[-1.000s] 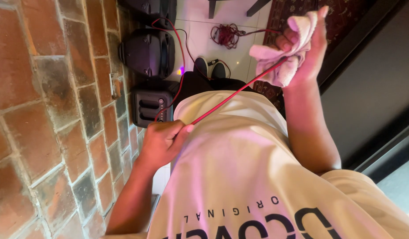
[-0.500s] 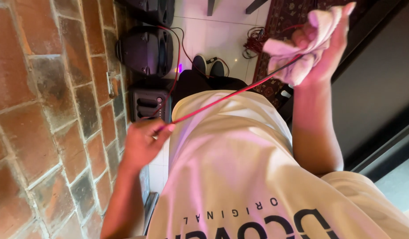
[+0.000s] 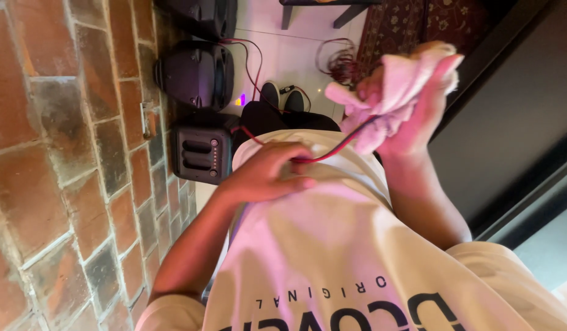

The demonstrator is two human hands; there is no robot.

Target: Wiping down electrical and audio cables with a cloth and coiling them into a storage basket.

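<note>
Between your two hands, in the head view, a thin red-and-black cable [image 3: 332, 150] runs across the front of your pale printed T-shirt [image 3: 332, 245]. Your right hand [image 3: 412, 104] is closed around a crumpled pale pink cloth [image 3: 400, 79], and the cable comes out from under that cloth, so the cloth is wrapped over the cable at the grip. Your left hand [image 3: 265, 178] is curled with the fingers bent inward; the cable reaches it and passes under the fingers, though whether you pinch it or merely guide it I cannot tell for sure.

As a judgement: the wiping of the cable looks to be partway. The short stretch between the grips is in hand, while beyond your left hand the red wire runs on down toward the floor, past the square dark grey box with lit dots [image 3: 201, 153] and the rounded black speaker [image 3: 194, 73] by the rough red brick wall [image 3: 57, 153]. A loose coil of dark red wire [image 3: 338, 61] lies on the white tiled floor [image 3: 289, 55] past your right grip, near a patterned dark red rug [image 3: 418, 24]. Whether that coil belongs to the same cable I cannot tell.
</note>
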